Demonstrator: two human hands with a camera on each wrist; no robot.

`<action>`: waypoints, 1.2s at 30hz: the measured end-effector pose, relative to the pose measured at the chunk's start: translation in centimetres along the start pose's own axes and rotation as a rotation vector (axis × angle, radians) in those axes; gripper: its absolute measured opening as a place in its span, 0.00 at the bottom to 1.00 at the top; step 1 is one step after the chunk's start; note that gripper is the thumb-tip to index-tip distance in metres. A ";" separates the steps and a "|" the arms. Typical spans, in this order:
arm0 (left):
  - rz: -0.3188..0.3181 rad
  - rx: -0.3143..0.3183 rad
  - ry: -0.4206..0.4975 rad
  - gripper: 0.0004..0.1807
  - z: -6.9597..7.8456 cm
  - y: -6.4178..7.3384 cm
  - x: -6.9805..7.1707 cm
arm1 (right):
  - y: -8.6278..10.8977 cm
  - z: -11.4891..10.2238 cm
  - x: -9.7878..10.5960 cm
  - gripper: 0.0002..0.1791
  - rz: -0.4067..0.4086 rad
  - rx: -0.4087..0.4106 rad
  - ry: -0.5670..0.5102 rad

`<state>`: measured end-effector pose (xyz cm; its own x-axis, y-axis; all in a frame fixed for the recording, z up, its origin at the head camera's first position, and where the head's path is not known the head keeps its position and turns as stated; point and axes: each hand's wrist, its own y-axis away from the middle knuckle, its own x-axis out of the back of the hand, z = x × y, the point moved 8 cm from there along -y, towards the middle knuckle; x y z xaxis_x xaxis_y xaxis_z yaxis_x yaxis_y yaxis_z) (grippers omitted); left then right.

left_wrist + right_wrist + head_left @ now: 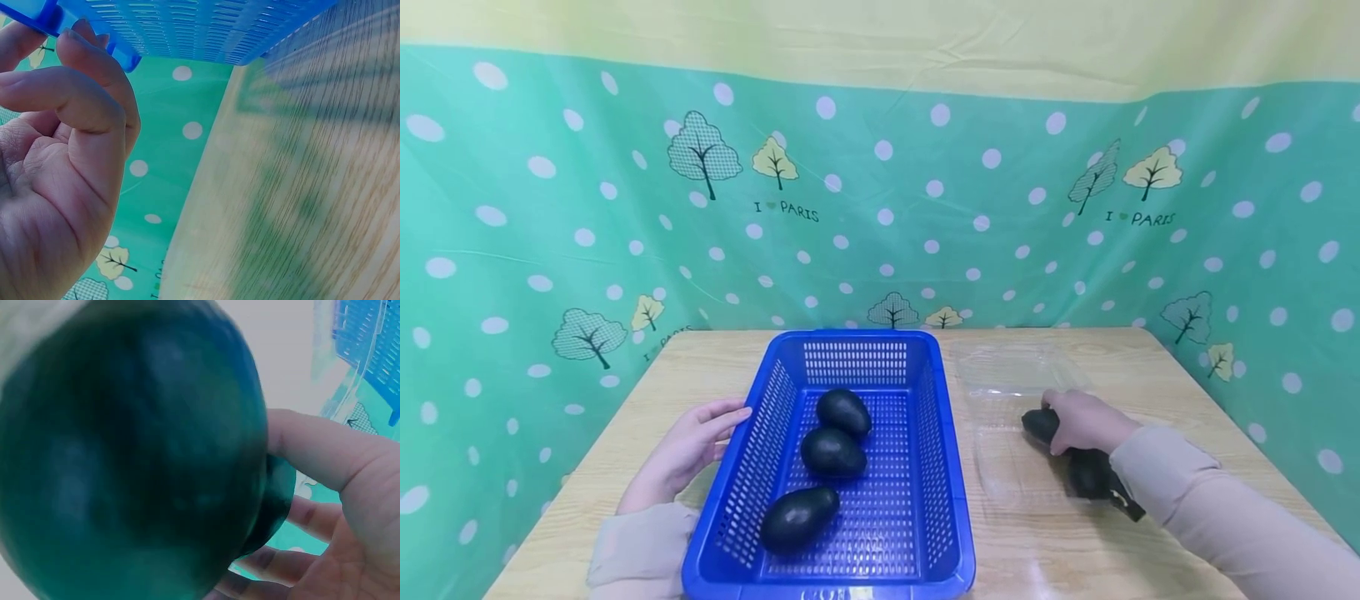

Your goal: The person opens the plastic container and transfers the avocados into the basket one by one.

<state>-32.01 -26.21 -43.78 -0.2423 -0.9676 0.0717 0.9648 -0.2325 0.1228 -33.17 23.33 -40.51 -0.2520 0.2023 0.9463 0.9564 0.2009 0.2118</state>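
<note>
My left hand [688,446] is at the left rim of a blue perforated plastic basket [957,500]; its curled fingers [94,94] hold the rim in the left wrist view. Three dark avocados lie in the basket: one at the back [844,412], one in the middle [832,452] and one nearer the front [799,521]. Over a clear plastic container [1000,492] on the right, my right hand [1086,421] grips a dark avocado [1039,425], partly hidden by the fingers. Another avocado [1088,473] sits below that wrist and looms large [131,450] in the right wrist view.
Basket and container stand side by side on a light wooden table [700,358]. A green, dotted cloth [880,208] with tree prints hangs behind and along both sides. A small dark object [1126,502] shows beneath the right sleeve.
</note>
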 end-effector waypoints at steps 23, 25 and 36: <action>-0.011 -0.010 -0.005 0.22 0.2 0.1 -0.1 | 0.9 -1.1 1.9 0.36 0.020 0.025 -0.120; -0.012 -0.009 -0.006 0.22 0.2 0.1 -0.1 | 0.9 -1.1 2.1 0.36 0.019 0.019 -0.119; -0.003 -0.009 -0.011 0.23 0.3 0.1 -0.2 | 1.3 -1.5 3.1 0.38 0.035 0.041 -0.145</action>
<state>-31.87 -26.04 -43.46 -0.2459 -0.9658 0.0823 0.9651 -0.2360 0.1137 -32.47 22.82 -36.93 -0.2403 0.3458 0.9070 0.9589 0.2300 0.1663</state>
